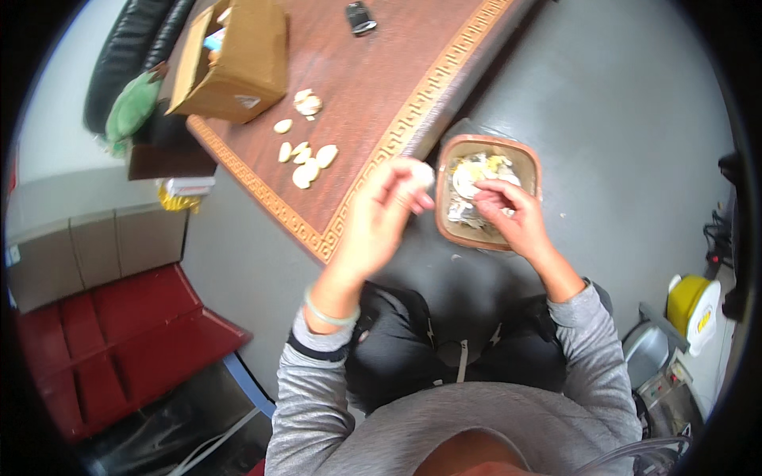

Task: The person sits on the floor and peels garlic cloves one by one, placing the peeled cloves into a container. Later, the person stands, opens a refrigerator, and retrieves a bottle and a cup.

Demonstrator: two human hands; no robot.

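Note:
My left hand [381, 214] is raised between the table corner and the bin, its fingers curled around a whitish garlic piece [422, 175] that is partly hidden and blurred. Over the right part of the lined waste bin [445, 221] is my right hand [512, 217], thumb and fingertips close together; whether a bit of skin is between them, I cannot tell. Papery scraps [470, 214] lie inside the bin. On the wooden table, several peeled garlic cloves [326, 156] lie in a loose group, with a partly broken garlic bulb [308, 103] beyond them.
An open cardboard box [256, 65] and a black key fob [361, 18] rest on the table [357, 77]. A red cushioned seat [131, 339] is at the left. To the right are a yellow reel [690, 306] and cables [719, 229]. Small scraps dot the grey floor.

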